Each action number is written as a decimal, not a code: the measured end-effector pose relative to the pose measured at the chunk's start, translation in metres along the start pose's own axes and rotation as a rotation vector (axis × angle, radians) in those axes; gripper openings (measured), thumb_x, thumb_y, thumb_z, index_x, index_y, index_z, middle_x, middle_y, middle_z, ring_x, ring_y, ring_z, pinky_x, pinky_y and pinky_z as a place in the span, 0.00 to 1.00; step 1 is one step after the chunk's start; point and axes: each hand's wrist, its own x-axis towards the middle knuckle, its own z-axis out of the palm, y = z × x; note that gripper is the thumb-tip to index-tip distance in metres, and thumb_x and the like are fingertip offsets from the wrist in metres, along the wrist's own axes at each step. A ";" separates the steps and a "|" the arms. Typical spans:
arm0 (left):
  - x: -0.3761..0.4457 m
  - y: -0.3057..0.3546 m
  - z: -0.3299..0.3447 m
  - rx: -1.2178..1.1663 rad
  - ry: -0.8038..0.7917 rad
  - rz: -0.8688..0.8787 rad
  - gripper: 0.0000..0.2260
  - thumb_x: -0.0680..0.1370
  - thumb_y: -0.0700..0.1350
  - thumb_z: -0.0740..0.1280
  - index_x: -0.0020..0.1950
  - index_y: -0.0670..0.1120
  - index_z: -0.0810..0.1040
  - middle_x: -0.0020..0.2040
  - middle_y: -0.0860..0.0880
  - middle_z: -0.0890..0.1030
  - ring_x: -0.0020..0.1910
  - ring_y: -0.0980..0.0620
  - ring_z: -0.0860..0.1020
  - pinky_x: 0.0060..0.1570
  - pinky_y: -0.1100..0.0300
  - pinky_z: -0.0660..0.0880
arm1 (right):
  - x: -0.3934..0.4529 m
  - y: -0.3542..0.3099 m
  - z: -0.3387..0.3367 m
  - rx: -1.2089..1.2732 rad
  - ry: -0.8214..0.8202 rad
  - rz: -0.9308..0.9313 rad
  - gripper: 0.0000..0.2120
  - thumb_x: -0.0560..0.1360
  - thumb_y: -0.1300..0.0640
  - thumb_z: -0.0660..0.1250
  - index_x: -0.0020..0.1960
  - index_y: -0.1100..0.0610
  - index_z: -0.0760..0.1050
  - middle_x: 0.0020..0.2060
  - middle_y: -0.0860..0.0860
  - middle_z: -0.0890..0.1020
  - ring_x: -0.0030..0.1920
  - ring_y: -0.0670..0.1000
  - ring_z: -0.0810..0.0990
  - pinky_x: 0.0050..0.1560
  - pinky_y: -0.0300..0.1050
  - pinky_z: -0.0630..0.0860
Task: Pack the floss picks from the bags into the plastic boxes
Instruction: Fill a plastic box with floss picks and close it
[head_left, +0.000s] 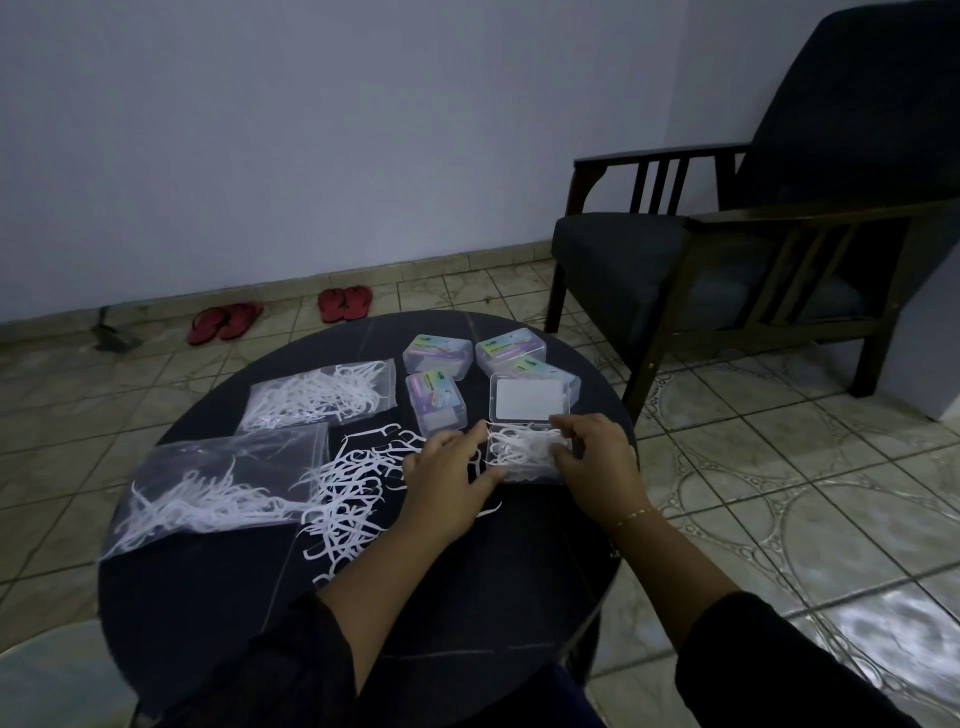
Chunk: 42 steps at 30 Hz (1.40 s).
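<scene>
Round dark table (218, 613) on patterned beige tile floor (779, 493). Dark wooden armchair with navy cushions (727, 249) at right. Two pairs of red flip-flops (291, 312) near pale wall (311, 130). Small grey dustpan-like object (111, 338) far left.

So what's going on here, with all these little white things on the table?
A person at a round dark table is packing floss picks into small plastic boxes. Both hands work at an open box already holding picks: the left hand pinches its near left corner, the right hand grips its right side. A loose pile of picks and two bags lie left; three closed boxes sit behind.
</scene>
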 end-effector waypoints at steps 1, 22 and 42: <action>0.000 0.000 0.000 -0.007 0.001 0.005 0.28 0.76 0.59 0.64 0.74 0.57 0.61 0.68 0.54 0.70 0.68 0.56 0.61 0.61 0.58 0.53 | -0.001 0.001 0.002 0.028 0.013 0.013 0.18 0.75 0.57 0.67 0.65 0.53 0.75 0.57 0.51 0.76 0.57 0.51 0.73 0.61 0.51 0.71; 0.007 0.012 -0.002 0.120 0.012 0.009 0.31 0.76 0.63 0.61 0.76 0.54 0.57 0.76 0.57 0.59 0.74 0.52 0.54 0.68 0.50 0.55 | -0.008 0.005 0.001 0.227 -0.029 0.119 0.15 0.75 0.52 0.68 0.60 0.54 0.75 0.50 0.52 0.77 0.45 0.47 0.77 0.45 0.37 0.73; 0.003 0.007 -0.005 0.138 -0.065 0.074 0.38 0.72 0.66 0.61 0.77 0.52 0.53 0.76 0.55 0.59 0.73 0.54 0.54 0.67 0.53 0.52 | 0.011 -0.003 -0.005 0.540 -0.032 0.290 0.20 0.78 0.59 0.63 0.69 0.57 0.66 0.54 0.50 0.79 0.45 0.43 0.75 0.39 0.31 0.68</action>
